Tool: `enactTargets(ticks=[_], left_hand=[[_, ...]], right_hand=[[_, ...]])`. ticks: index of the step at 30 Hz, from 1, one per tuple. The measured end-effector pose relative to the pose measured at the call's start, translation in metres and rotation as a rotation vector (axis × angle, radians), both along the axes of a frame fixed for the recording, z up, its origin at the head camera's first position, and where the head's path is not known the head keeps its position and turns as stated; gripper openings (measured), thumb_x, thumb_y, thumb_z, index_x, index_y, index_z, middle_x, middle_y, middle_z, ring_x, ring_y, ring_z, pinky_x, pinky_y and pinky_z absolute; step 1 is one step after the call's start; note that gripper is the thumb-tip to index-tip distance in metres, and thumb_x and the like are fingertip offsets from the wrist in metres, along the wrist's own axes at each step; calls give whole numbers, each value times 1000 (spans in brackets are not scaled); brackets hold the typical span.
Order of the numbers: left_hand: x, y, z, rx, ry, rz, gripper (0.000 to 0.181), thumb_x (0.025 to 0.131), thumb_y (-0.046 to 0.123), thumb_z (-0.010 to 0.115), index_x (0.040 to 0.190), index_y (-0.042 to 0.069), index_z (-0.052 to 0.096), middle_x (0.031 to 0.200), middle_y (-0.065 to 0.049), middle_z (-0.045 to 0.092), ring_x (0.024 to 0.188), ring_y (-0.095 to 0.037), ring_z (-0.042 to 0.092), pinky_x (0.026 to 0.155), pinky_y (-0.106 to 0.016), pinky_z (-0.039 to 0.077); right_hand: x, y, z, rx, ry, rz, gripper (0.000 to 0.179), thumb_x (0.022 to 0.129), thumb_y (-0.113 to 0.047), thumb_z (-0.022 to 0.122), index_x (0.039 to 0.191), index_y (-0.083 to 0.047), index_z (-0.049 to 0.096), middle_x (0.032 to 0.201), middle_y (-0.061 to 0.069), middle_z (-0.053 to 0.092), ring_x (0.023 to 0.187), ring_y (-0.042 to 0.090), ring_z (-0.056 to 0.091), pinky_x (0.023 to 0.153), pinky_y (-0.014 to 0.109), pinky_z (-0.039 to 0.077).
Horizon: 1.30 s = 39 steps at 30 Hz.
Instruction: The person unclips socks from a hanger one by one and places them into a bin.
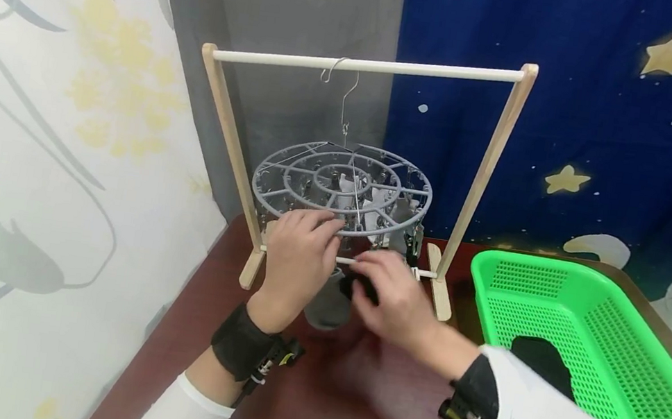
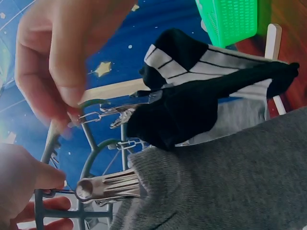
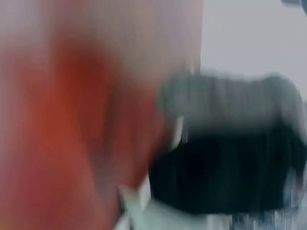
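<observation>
A grey round clip hanger [image 1: 337, 220] hangs from the rack. My left hand [image 1: 302, 254] holds its front rim, thumb and fingers around the ring in the left wrist view. Just beside that hand, a metal clip [image 2: 110, 187] bears a grey sock [image 2: 230, 167]. My right hand [image 1: 394, 300] is to the right; in the left wrist view its bent fingertips are at the rim, near a clip with a black sock [image 2: 177, 115]. No held thing shows between those fingers. A black-and-white striped sock [image 2: 201, 62] hangs behind. The right wrist view is heavily blurred.
A wooden rack with a white top bar [image 1: 428, 70] stands on the dark red table [image 1: 312, 402]. At the right is a green basket [image 1: 485, 277] with a black cloth item [image 1: 544, 361] in it. Light patterned fabric [image 1: 60, 203] hangs at the left.
</observation>
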<state>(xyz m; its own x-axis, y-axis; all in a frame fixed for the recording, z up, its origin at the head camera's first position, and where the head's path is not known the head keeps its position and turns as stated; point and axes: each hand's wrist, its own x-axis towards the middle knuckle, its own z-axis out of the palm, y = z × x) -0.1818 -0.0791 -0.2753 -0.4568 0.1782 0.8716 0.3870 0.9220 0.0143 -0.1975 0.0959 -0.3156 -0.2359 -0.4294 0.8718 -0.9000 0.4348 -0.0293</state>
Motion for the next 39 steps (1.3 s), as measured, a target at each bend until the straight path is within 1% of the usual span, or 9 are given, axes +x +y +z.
enactTargets(ticks=[4,7,12,16,20,25,28,34,39], left_hand=[[1,-2,0,9,4,-15,16,88,8,65,98,11,77,101,-6,74,96,-24,67,98,-41,49],[1,-3,1,14,14,-26,16,88,6,64,97,10,77,101,-7,74,96,-25,67,101,-45,48],[2,-4,2,22,12,-29,17,87,4,64,97,8,77,102,-8,74,97,-26,67,104,-48,46],[3,-6,2,28,-10,-39,18,87,4,64,100,8,76,103,-9,74,100,-27,67,106,-48,44],[4,-10,-3,35,18,-81,22,88,7,67,109,7,72,111,-12,68,107,-30,61,107,-49,43],[10,-18,-26,151,115,-143,23,87,14,70,105,1,62,98,-15,60,90,-30,55,84,-41,45],[12,-22,-39,272,-52,-181,31,92,25,65,108,-1,62,93,-14,64,85,-26,59,75,-38,46],[7,-31,-33,443,-712,-312,41,99,37,55,126,8,64,112,-8,72,102,-23,67,83,-41,53],[2,-36,-21,376,-880,-349,39,102,35,49,127,9,63,121,-9,68,76,-19,61,75,-32,48]], right_hand=[[24,-23,-15,-19,-432,-13,61,82,-8,74,137,7,49,143,22,50,131,34,51,102,47,47],[21,-37,-11,-67,-623,-20,70,84,-9,75,144,5,41,151,21,41,140,33,42,109,49,40],[0,-56,-1,-42,-806,6,58,88,-18,71,140,-4,48,140,14,55,127,27,56,102,43,48],[-9,-60,-8,7,-904,25,25,90,-19,68,112,-7,68,97,5,71,81,14,64,72,28,49],[-8,-56,-21,-3,-938,67,17,89,-14,68,75,-5,68,54,-4,45,48,5,36,52,20,33],[0,-52,-28,-21,-993,131,24,90,-13,67,68,-2,68,51,-8,41,46,1,32,50,18,32],[3,-52,-29,-38,-1010,152,19,89,-13,68,74,-3,73,53,-8,43,49,1,34,52,18,33],[3,-52,-28,-38,-1054,185,22,89,-12,68,70,-1,70,51,-8,31,47,2,28,48,19,28],[-1,-52,-27,-18,-1086,196,24,91,-13,67,70,-1,69,51,-8,31,47,3,29,48,19,27]])
